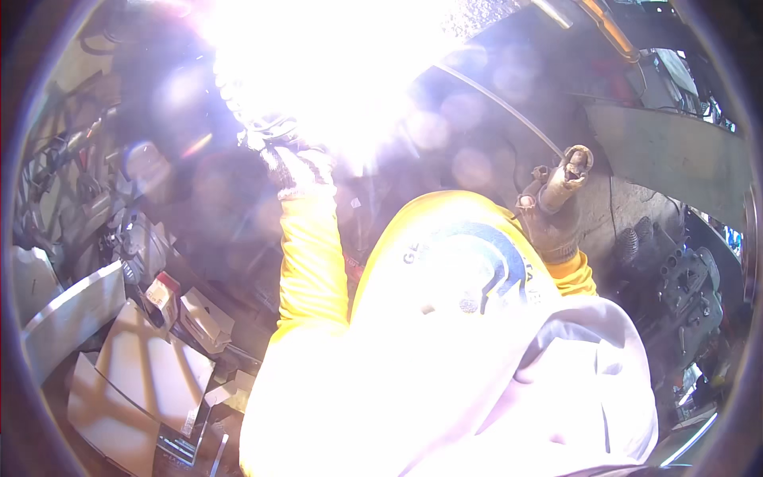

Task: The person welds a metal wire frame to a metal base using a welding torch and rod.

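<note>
A blinding white glare, like a welding arc, fills the upper middle and washes out whatever lies there. My left hand (298, 168), in a pale dirty glove below a yellow sleeve, reaches to the glare's lower edge. Its fingertips are lost in the light, so what it touches is hidden. On the right, my right hand (554, 221) wears a dark brownish glove and is closed. From its upper end a long thin welding rod (505, 105) slants up and left into the glare; how the rod is clasped is unclear.
Cardboard boxes (151, 366) and a small red-and-white box (162, 294) lie at lower left, near cluttered metal parts (67, 183). At right stand a curved grey panel (668, 151) and metal machine parts (687, 294). An orange-handled tool (610, 32) lies at upper right.
</note>
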`<state>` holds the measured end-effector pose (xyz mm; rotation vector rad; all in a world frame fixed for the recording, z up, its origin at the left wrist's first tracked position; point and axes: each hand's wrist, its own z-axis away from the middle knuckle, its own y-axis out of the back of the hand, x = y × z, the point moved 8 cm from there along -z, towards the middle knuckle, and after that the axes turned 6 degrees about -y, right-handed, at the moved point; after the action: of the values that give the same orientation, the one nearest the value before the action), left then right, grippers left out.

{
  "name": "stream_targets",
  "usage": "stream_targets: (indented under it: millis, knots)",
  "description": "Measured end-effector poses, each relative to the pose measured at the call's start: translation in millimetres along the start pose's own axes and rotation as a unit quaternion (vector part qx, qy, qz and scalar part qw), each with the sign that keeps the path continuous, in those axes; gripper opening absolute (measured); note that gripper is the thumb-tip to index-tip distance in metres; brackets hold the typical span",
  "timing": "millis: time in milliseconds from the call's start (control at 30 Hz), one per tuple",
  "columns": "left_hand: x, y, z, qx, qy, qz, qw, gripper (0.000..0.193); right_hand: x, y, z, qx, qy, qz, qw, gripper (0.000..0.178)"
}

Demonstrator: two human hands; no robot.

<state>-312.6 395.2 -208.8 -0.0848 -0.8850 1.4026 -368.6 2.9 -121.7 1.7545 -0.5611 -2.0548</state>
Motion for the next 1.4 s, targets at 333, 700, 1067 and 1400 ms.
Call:
stream_targets:
  millis: [333,700,1067,1400]
  knots:
    - [3,4,-4,-0.008,0.003,0.011,1.000,0.066,7,-6,1,-0.020,-0.038,-0.181,0.983,0.036]
    - [-3,11,-5,-0.023,0.015,0.022,0.999,0.067,61,-14,5,0.027,0.092,0.040,0.995,0.046]
    - [-4,7,-31,-0.149,0.089,0.079,0.982,0.065,4,-8,2,-0.003,0.085,0.016,0.996,0.067]
    - [0,5,-4,-0.026,0.024,0.008,0.999,0.062,17,-8,0,-0.023,-0.086,-0.116,0.989,0.043]
